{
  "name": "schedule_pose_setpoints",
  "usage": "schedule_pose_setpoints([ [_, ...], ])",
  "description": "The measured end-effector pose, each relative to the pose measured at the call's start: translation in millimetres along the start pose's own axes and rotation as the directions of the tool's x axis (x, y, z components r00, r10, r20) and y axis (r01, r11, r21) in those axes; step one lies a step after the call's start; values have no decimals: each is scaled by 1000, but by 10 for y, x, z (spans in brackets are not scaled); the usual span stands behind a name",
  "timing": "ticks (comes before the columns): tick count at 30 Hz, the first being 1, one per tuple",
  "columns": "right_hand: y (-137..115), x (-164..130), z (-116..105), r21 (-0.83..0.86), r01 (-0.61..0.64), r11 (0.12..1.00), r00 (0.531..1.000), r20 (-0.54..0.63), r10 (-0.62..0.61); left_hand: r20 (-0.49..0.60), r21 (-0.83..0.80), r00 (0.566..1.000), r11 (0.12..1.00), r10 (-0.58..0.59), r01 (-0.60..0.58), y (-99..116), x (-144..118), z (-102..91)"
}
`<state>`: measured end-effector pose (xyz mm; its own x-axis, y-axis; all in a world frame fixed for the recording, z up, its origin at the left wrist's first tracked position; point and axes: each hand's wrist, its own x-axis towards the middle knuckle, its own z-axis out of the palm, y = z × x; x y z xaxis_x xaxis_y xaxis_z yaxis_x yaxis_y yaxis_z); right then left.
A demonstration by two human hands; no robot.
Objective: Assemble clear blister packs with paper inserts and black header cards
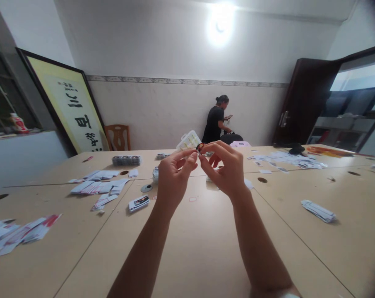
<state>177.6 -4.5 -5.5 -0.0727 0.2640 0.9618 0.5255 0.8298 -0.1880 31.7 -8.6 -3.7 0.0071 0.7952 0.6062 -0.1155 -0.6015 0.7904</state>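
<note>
In front of me, above the table, a small dark round piece with orange on its face (pixel 200 147) is held up between my fingertips. My left hand (pixel 176 176) pinches its lower left side with thumb and forefinger. From the other side, my right hand (pixel 226 167) grips it between thumb and fingers. The piece is too small to name exactly. Below and left of my hands lie a stack of printed cards (pixel 139 204) and a flat round disc (pixel 146 188). A silvery wrapped bundle (pixel 155 175) is partly hidden by my left hand.
Paper slips (pixel 100 186) lie scattered on the left of the table (pixel 200 256). Stacked dark pieces (pixel 127 160) and a translucent plastic case (pixel 189 140) are farther back. More papers (pixel 287 159) and a folded bundle (pixel 318 211) lie right. A person (pixel 215 120) stands behind the table.
</note>
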Motion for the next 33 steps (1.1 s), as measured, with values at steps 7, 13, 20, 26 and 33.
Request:
schedule_pose_setpoints([
  [7,9,-18,40,-162,75,984,997,-12,-78,35,-69,998,996,-46,48,-16,31,-50],
  [13,68,-6,24,-192,75,979,996,-42,-84,20,-98,997,992,-74,76,41,61,-105],
  [20,88,23,-47,9,-52,999,998,-24,52,84,-54,992,994,-94,99,77,61,-145],
  [26,16,19,-54,283,-272,920,962,86,258,159,-66,977,986,-142,155,80,62,-154],
  [33,37,41,-136,552,-414,724,909,207,363,223,-40,961,984,-161,174,118,59,-198],
])
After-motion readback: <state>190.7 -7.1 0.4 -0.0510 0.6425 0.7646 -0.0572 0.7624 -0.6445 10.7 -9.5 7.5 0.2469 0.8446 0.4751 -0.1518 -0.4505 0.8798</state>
